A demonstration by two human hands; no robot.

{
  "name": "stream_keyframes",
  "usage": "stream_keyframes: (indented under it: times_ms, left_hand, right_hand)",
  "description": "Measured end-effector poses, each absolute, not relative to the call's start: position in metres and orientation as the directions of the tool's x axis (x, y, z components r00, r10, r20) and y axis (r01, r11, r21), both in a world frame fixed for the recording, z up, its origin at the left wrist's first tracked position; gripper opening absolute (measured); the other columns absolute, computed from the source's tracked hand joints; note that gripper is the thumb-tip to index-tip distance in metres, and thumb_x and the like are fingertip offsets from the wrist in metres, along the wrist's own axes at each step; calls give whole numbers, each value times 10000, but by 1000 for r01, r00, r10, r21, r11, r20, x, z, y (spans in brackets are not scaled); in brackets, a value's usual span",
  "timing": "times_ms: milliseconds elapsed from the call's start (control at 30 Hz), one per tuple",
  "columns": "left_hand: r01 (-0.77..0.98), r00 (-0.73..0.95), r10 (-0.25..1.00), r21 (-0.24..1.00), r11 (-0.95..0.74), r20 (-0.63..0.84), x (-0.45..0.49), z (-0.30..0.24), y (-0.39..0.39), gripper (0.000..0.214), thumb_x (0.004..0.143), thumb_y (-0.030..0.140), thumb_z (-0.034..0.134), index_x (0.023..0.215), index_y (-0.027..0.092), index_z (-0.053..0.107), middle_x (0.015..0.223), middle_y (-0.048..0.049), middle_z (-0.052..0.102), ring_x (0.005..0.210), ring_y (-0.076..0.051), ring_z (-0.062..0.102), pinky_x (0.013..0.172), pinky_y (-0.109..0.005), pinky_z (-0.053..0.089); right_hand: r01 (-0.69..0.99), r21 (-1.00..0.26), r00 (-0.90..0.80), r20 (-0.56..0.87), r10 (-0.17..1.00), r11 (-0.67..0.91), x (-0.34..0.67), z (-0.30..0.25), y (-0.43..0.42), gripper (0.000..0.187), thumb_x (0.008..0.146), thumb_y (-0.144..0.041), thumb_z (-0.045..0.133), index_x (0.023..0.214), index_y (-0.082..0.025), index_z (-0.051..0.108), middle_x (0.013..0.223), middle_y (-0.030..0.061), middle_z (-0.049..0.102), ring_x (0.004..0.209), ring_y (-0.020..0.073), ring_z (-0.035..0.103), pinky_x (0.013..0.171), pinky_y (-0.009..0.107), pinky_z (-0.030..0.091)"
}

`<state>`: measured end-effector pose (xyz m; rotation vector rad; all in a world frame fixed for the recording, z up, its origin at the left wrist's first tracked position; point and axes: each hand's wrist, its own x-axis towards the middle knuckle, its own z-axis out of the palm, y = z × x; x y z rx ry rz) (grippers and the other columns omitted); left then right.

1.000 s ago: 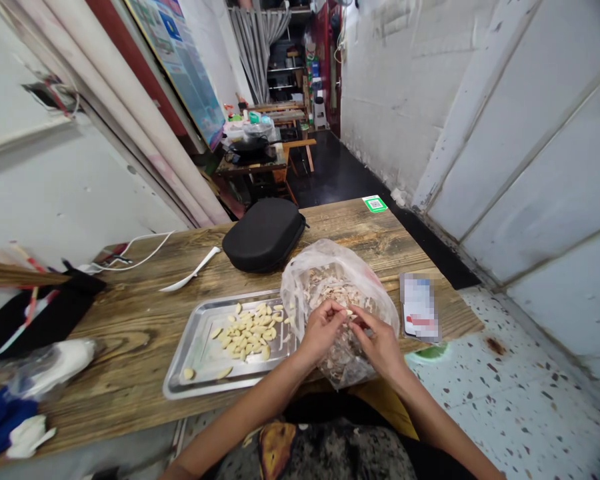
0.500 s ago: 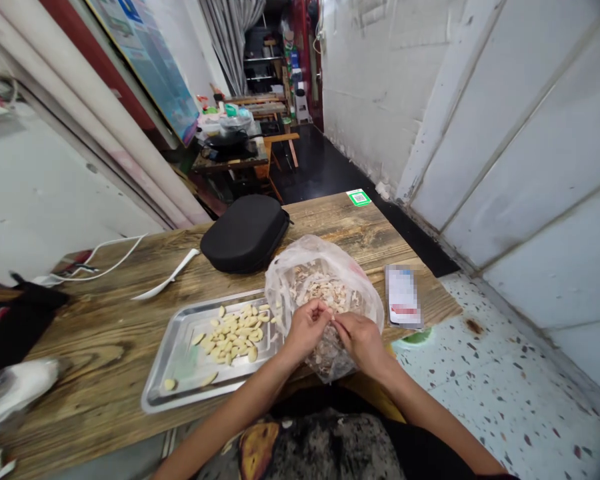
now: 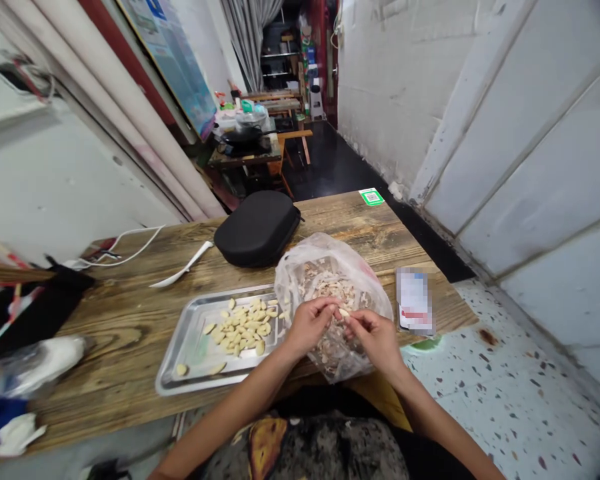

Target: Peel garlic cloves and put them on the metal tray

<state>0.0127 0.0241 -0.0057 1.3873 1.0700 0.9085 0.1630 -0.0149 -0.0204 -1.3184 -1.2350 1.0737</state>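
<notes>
Over the mouth of a thin clear plastic bag (image 3: 293,257), my left hand (image 3: 310,325) and my right hand (image 3: 379,339) meet with their fingertips pinched. Between them is a small pale garlic clove (image 3: 345,312), gripped by the right fingers and touched by the left ones. Inside the bag lie many unpeeled cloves and papery skins (image 3: 330,283). Left of the bag, a shallow metal tray (image 3: 173,357) carries a heap of peeled garlic cloves (image 3: 245,323); a few lie apart near its front left corner. My left forearm passes over the tray's right side.
Behind the tray sits a black zip case (image 3: 257,228), with a white curved plastic strip (image 3: 183,265) to its left. A phone (image 3: 414,300) lies right of the bag, near the edge of the wooden table (image 3: 115,333). A plastic-wrapped white bundle (image 3: 55,360) is at far left.
The view has shifted, so the scene sits farther right. My hands have parted slightly and the pale clove now shows between the fingertips.
</notes>
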Motion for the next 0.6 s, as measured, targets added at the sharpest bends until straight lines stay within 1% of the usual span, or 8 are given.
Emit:
stream_keyframes:
  times_ms: [67, 133, 200, 267, 367, 433, 500, 600]
  left_hand:
    - [129, 316, 949, 991, -40, -3, 11, -3, 23, 246, 779, 328, 574, 924, 155, 671, 785, -43, 679, 657, -135, 587, 624, -236, 457]
    - [155, 325, 945, 984, -85, 30, 11, -1, 22, 218, 753, 306, 614, 896, 156, 679, 817, -53, 692, 727, -161, 618, 687, -256, 479]
    - [206, 309, 948, 968, -141, 73, 11, -1, 20, 195, 740, 296, 634, 876, 166, 683, 786, -45, 695, 693, -160, 625, 669, -255, 489]
    - [281, 303, 940, 928, -245, 156, 10, 0, 18, 155, 753, 287, 627, 849, 184, 692, 782, -40, 701, 690, -157, 629, 674, -253, 490]
    - [364, 378, 885, 836, -412, 271, 9, 2, 17, 162, 813, 261, 557, 879, 202, 693, 829, -50, 710, 754, -162, 637, 741, -268, 477]
    - [414, 431, 854, 776, -475, 292, 8, 4, 16, 202, 850, 237, 492, 907, 198, 682, 826, -57, 705, 755, -161, 632, 741, -269, 470]
    - [459, 440, 853, 747, -482, 281, 7, 4, 16, 226, 866, 231, 450, 883, 188, 672, 768, -53, 688, 707, -154, 621, 695, -258, 469]
    - [429, 383, 894, 812, -396, 233, 7, 3, 16, 232, 876, 248, 435, 833, 180, 653, 688, -29, 661, 637, -137, 612, 640, -237, 471]
  right_hand:
    - [69, -998, 89, 3, 996, -3, 165, -19, -13, 220, 751, -385, 617, 790, -170, 646, 602, 20, 660, 518, 163, 620, 506, 259, 516]
    - [94, -995, 88, 31, 996, 23, 165, -19, -13, 219, 754, -382, 613, 805, -173, 650, 650, 31, 677, 536, 167, 631, 518, 265, 523]
    - [182, -980, 86, 101, 991, 84, 166, -18, -14, 201, 769, -361, 599, 834, -180, 657, 723, 42, 692, 587, 173, 646, 555, 275, 531]
    - [304, -938, 78, 200, 977, 168, 167, -18, -16, 180, 790, -330, 578, 865, -192, 664, 783, 45, 697, 658, 178, 654, 615, 286, 533]
    - [437, -855, 44, 331, 942, 280, 168, -17, -19, 159, 815, -279, 550, 889, -202, 669, 832, 43, 698, 745, 178, 650, 694, 294, 521]
    - [480, -814, 11, 378, 926, 327, 169, -17, -21, 156, 825, -254, 538, 898, -209, 668, 843, 40, 698, 765, 177, 648, 711, 297, 515]
    - [504, -786, -23, 403, 915, 359, 168, -17, -22, 162, 834, -239, 524, 912, -218, 664, 856, 36, 697, 771, 175, 649, 715, 299, 514]
    - [518, -763, -36, 432, 901, 386, 168, -16, -23, 167, 840, -224, 515, 930, -223, 655, 876, 35, 694, 789, 172, 648, 726, 297, 515]
